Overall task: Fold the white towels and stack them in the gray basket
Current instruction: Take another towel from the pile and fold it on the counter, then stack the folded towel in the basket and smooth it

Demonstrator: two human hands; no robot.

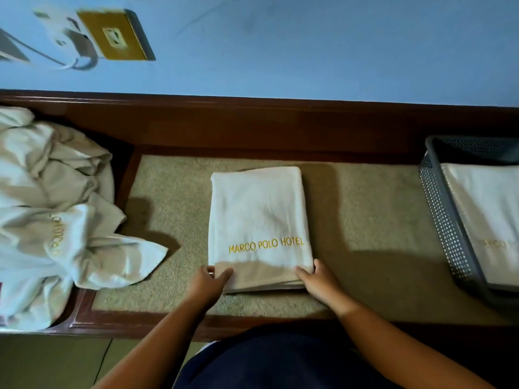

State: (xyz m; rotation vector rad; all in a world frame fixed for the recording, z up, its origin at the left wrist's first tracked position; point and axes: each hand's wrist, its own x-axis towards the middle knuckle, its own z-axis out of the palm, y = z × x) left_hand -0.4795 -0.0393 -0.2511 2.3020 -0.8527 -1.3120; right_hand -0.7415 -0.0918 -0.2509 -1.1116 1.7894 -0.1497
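A folded white towel (257, 220) with yellow "MARCO POLO HOTEL" lettering lies in the middle of the carpeted bench top (373, 220). My left hand (209, 283) grips its near left corner, thumb on top and fingers round the edge. My right hand (318, 279) grips the near right corner the same way. A gray perforated basket (446, 223) stands at the right edge and holds a folded white towel (488, 214). A heap of unfolded white towels (53, 209) lies at the left.
A dark wooden rail (252, 122) runs along the back of the bench against a blue wall. A brass socket plate (115, 35) with a plug and cable sits on the wall at upper left. The wooden front edge (134, 322) lies below my hands.
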